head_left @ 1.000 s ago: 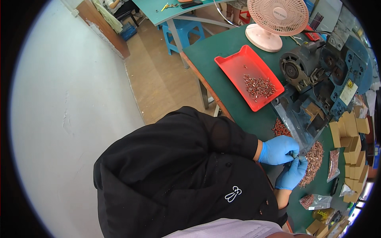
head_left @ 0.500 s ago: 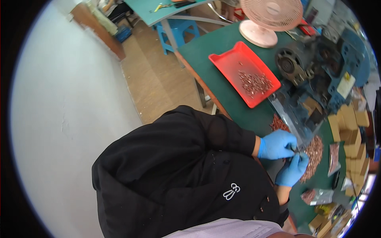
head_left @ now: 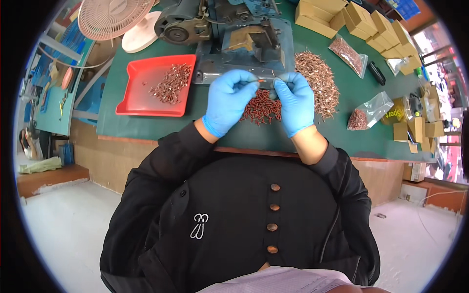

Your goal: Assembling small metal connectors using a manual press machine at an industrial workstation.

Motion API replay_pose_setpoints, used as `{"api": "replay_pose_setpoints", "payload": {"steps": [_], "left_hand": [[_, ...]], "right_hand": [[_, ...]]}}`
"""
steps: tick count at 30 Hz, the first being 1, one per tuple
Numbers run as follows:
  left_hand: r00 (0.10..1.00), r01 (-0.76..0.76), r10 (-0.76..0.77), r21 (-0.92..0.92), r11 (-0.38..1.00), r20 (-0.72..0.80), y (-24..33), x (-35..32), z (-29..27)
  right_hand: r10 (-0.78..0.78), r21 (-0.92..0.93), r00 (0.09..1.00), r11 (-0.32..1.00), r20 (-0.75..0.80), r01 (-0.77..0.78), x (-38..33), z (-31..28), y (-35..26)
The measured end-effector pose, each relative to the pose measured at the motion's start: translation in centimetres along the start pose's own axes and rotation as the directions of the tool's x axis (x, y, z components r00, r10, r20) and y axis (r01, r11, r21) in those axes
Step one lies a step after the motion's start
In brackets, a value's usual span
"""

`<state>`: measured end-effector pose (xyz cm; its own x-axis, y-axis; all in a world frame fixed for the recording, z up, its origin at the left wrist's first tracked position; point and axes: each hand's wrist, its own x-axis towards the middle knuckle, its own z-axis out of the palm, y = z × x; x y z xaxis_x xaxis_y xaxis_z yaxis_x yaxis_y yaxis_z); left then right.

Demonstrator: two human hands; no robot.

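Both of my hands wear blue gloves and meet above the green table (head_left: 146,124). My left hand (head_left: 228,101) pinches a small red sleeve piece (head_left: 262,80) at its fingertips. My right hand (head_left: 294,101) pinches a thin metal pin right beside it, the two parts nearly touching. Under my hands lies a pile of red sleeves (head_left: 261,108). A larger heap of copper-coloured pins (head_left: 317,80) lies just right of my right hand.
A red tray (head_left: 141,100) with several finished pieces sits to the left. A blue-grey press machine (head_left: 234,34) stands behind my hands, a pink fan (head_left: 115,17) at the far left. Cardboard boxes (head_left: 351,22) and clear bags of parts (head_left: 366,115) lie to the right.
The view has swung round from a sideways look to straight down at the table. My hands stay together over the piles, still pinching small parts.
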<state>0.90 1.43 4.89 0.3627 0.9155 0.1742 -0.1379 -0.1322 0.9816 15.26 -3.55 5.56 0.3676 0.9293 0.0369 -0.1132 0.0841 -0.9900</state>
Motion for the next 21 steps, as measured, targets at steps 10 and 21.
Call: {"api": "replay_pose_setpoints", "payload": {"steps": [10, 21], "left_hand": [[0.839, -0.386, 0.499, 0.408, 0.827, -0.218, 0.2, 11.4, 0.4], [0.690, -0.497, 0.692, 0.555, 0.667, -0.213, -2.7, 15.8, 1.1]], "right_hand": [[-0.215, -0.226, 0.972, 0.956, -0.095, 0.189, 11.0, 2.7, -1.9], [-0.244, -0.308, 0.950, 0.935, -0.194, 0.178, 15.9, 3.2, -0.2]]}}
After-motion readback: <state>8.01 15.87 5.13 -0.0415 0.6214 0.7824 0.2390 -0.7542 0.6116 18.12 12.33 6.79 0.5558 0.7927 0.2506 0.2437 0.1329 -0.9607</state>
